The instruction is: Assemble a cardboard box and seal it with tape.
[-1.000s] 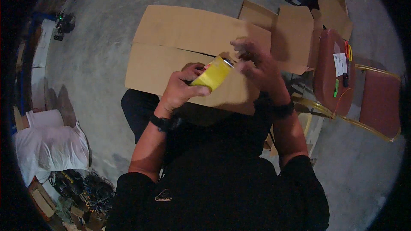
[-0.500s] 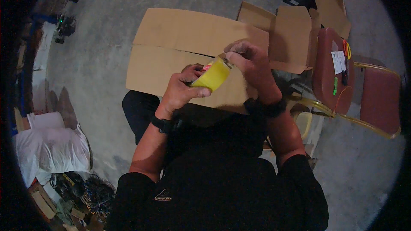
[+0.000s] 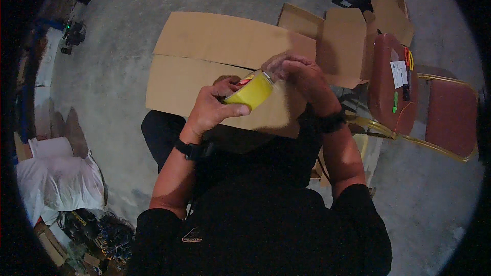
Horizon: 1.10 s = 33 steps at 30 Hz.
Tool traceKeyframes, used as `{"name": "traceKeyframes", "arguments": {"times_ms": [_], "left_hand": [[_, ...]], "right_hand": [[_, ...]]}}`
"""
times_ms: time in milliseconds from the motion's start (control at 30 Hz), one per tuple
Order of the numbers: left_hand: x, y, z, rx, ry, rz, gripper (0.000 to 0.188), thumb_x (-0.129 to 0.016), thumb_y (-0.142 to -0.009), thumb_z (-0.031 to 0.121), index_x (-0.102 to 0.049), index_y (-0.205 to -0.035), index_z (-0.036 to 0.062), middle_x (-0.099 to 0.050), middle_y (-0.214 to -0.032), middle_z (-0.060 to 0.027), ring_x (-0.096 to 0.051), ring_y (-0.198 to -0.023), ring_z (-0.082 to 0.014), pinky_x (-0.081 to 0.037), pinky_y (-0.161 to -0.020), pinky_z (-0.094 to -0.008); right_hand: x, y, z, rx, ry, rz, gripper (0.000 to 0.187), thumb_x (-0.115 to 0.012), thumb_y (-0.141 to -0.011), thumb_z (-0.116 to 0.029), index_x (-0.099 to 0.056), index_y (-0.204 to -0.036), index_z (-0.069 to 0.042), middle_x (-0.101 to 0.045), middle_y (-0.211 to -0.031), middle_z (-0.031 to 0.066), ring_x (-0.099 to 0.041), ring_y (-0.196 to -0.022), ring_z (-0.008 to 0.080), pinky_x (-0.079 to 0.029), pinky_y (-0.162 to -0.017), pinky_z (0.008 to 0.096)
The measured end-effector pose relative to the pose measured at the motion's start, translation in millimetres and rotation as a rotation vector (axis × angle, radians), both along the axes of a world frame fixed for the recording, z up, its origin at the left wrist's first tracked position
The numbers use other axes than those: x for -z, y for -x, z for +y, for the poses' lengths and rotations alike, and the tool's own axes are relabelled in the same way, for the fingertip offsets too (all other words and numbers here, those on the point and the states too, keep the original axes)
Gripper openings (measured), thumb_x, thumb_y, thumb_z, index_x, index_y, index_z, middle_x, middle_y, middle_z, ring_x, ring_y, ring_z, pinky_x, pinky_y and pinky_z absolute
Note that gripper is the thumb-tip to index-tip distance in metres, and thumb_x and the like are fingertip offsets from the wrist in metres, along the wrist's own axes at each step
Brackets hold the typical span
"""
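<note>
My left hand (image 3: 212, 105) is closed round a roll of yellow tape (image 3: 250, 94), its thumb along the near side. A bit of red shows inside the roll's core. At the roll's far right edge is my right hand (image 3: 296, 71), fingers bent and drawn together against the rim; its fingertips are partly hidden. Under both hands lies a closed cardboard box (image 3: 204, 36), its two top flaps meeting at a seam that runs left to right. The roll is held tilted above the box.
An opened cardboard box (image 3: 343, 46) stands beyond on the right. Beside it, a red-brown padded chair (image 3: 383, 82) carries a white paper, a green tool and a coiled cord; another chair (image 3: 450, 115) is farther right. White sacking (image 3: 64, 181) and tangled cables (image 3: 113, 235) lie on the left.
My right hand has turned and shifted slightly at the roll's edge, its fingers now reaching farther over the rim. My left hand keeps its hold. The whole view has moved a little.
</note>
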State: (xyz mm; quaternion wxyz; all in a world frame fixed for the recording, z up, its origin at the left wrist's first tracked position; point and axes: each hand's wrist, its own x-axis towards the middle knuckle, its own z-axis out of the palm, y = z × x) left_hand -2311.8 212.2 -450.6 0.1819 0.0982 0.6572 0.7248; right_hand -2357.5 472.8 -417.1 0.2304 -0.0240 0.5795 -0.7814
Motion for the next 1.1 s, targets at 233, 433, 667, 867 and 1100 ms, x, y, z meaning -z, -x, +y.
{"name": "traceKeyframes", "arguments": {"times_ms": [233,433,667,867,1100], "left_hand": [[-1.5,1.1,3.7,0.018,0.052,0.052,0.04,-0.091,-0.063,0.016,-0.07,-0.09,-0.0044,-0.063,-0.116,-0.0179,-0.058,-0.113,-0.0272,-0.043,-0.098,-0.0372],[-4.4,0.7,6.0,0.005,0.05,0.028,0.038,-0.091,-0.064,0.016,-0.07,-0.088,-0.0042,-0.063,-0.117,-0.0186,-0.057,-0.114,-0.0276,-0.043,-0.099,-0.0376],[7.4,2.6,0.6,0.035,0.049,0.023,0.041,-0.092,-0.06,0.016,-0.07,-0.089,-0.0031,-0.063,-0.118,-0.0192,-0.056,-0.117,-0.0284,-0.041,-0.101,-0.0377],[9.9,-7.0,-14.2,0.182,0.033,0.025,0.046,-0.091,-0.055,0.014,-0.073,-0.094,0.0001,-0.067,-0.114,-0.0112,-0.052,-0.124,-0.0298,-0.034,-0.109,-0.0427],[-2.4,-5.5,-15.3,0.13,0.023,-0.043,0.043,-0.089,-0.057,0.013,-0.074,-0.096,0.004,-0.069,-0.112,-0.0082,-0.05,-0.127,-0.0294,-0.03,-0.113,-0.0443]], "right_hand": [[5.5,5.0,-1.7,-0.061,-0.376,0.467,0.035,-0.071,-0.088,-0.023,-0.066,-0.114,0.0,-0.069,-0.101,0.0117,-0.064,-0.094,0.0188,-0.051,-0.085,0.0326],[-4.3,4.8,0.4,-0.19,-0.522,0.478,0.025,-0.073,-0.084,-0.015,-0.068,-0.102,0.002,-0.068,-0.088,0.0107,-0.064,-0.084,0.0174,-0.052,-0.076,0.0318],[-13.0,6.7,0.1,-0.094,-0.569,0.404,0.013,-0.071,-0.081,-0.011,-0.069,-0.084,0.002,-0.067,-0.074,0.0072,-0.062,-0.068,0.014,-0.051,-0.063,0.0312],[-27.6,31.8,29.6,-0.072,-0.683,0.364,0.01,-0.069,-0.085,-0.014,-0.069,-0.087,-0.004,-0.062,-0.074,-0.0005,-0.056,-0.065,0.0062,-0.044,-0.055,0.024],[-48.6,37.3,27.0,-0.092,-0.586,0.307,0.012,-0.069,-0.085,-0.015,-0.068,-0.086,-0.003,-0.059,-0.069,-0.0011,-0.054,-0.06,0.0057,-0.043,-0.052,0.0241]]}}
